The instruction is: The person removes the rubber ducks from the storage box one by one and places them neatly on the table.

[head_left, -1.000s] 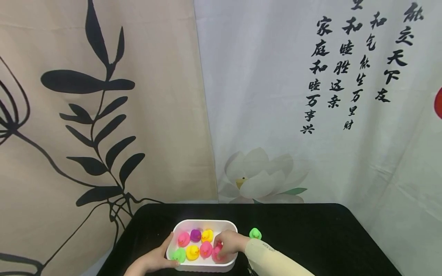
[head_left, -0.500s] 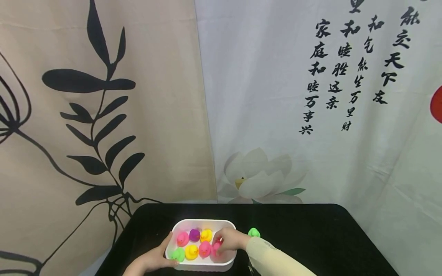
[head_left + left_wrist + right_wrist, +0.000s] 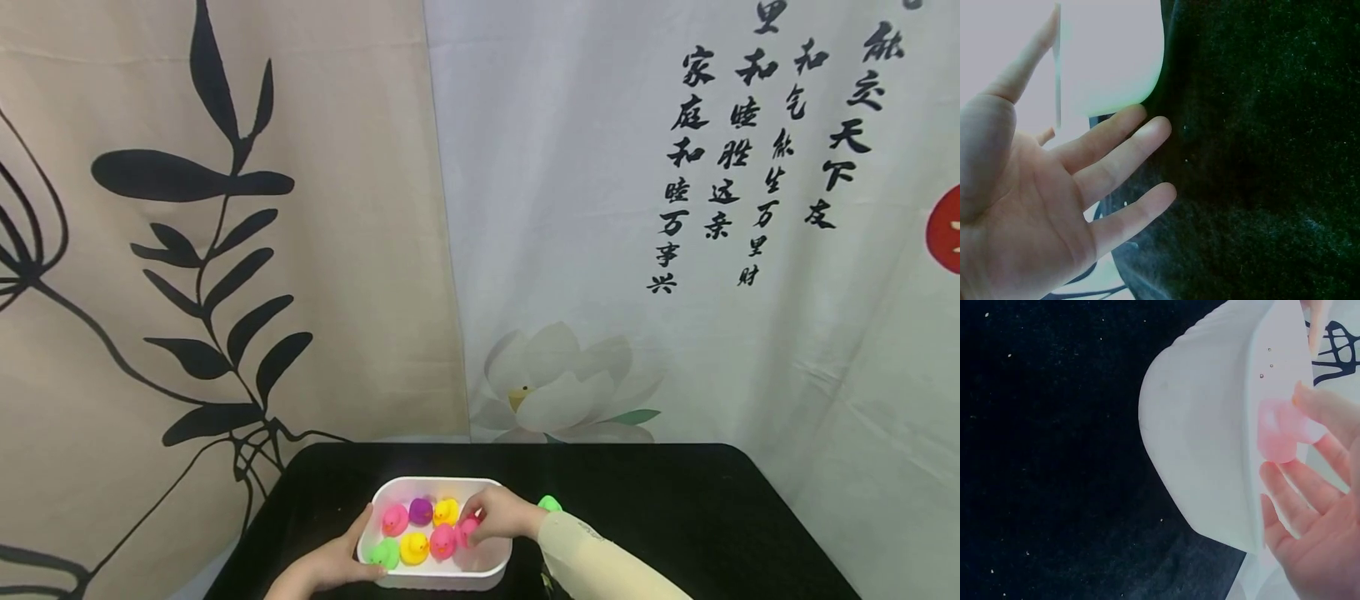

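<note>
A white plastic box holds several rubber ducks. My right hand reaches into its right part and pinches a pink duck; the right wrist view shows this duck between thumb and fingers. Next to it sits another pink duck. A yellow duck and a green duck complete the front row. Behind are a pink duck, a purple duck and a yellow duck. My left hand touches the box's left side, its fingers spread and nearly straight.
A green duck lies outside the box on the black-covered table, partly behind my right wrist. A printed curtain hangs beyond the table's far edge. Something small and dark shows under the right sleeve.
My right hand and the pinched pink duck have shifted slightly toward the box's back and left. The left hand keeps its place at the box. The head view has turned slightly.
</note>
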Motion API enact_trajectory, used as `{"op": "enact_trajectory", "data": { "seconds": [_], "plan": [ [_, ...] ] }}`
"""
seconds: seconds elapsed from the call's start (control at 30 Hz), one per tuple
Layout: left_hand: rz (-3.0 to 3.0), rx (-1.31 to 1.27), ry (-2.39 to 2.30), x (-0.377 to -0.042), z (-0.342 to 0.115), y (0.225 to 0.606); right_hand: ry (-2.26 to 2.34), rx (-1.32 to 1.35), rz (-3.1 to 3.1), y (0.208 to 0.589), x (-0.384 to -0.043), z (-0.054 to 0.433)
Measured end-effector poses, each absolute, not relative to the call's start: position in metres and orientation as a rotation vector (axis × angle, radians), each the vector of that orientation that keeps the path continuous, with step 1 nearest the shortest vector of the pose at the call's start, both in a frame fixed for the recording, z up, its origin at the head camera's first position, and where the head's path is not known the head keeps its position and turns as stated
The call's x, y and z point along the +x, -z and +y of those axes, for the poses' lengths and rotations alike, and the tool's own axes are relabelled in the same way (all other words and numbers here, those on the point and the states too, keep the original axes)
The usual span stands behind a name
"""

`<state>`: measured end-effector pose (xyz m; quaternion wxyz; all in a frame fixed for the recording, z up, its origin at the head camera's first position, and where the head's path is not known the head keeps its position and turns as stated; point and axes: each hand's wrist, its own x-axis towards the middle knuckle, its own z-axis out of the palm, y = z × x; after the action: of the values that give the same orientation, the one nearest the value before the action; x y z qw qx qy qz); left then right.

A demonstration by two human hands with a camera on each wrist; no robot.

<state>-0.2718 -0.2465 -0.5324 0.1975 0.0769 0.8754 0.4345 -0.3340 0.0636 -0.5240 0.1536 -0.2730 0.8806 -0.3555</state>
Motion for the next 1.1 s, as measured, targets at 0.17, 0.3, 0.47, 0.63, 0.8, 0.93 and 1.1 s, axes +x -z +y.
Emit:
{"op": "enact_trajectory", "data": {
  "seconds": [0.17, 0.3, 0.47, 0.63, 0.8, 0.93, 1.1],
  "plan": [
    [2.44, 0.217, -1.229, -0.272, -0.247, 0.533, 1.022, -0.755, 2.542, 0.522, -0.335, 0.066],
    [2.431, 0.223, -1.239, -0.273, -0.247, 0.534, 1.032, -0.741, 2.552, 0.52, -0.336, 0.07],
    [2.43, 0.21, -1.248, -0.275, -0.247, 0.534, 1.046, -0.739, 2.555, 0.52, -0.338, 0.072],
    [2.432, 0.19, -1.246, -0.274, -0.247, 0.535, 1.041, -0.774, 2.552, 0.518, -0.338, 0.075],
    [2.432, 0.206, -1.243, -0.274, -0.248, 0.535, 1.031, -0.82, 2.565, 0.514, -0.338, 0.077],
    [2.435, 0.216, -1.241, -0.274, -0.248, 0.536, 1.031, -0.833, 2.574, 0.513, -0.338, 0.077],
    [2.427, 0.214, -1.251, -0.274, -0.249, 0.537, 1.03, -0.843, 2.575, 0.512, -0.336, 0.076]
  ]
}}
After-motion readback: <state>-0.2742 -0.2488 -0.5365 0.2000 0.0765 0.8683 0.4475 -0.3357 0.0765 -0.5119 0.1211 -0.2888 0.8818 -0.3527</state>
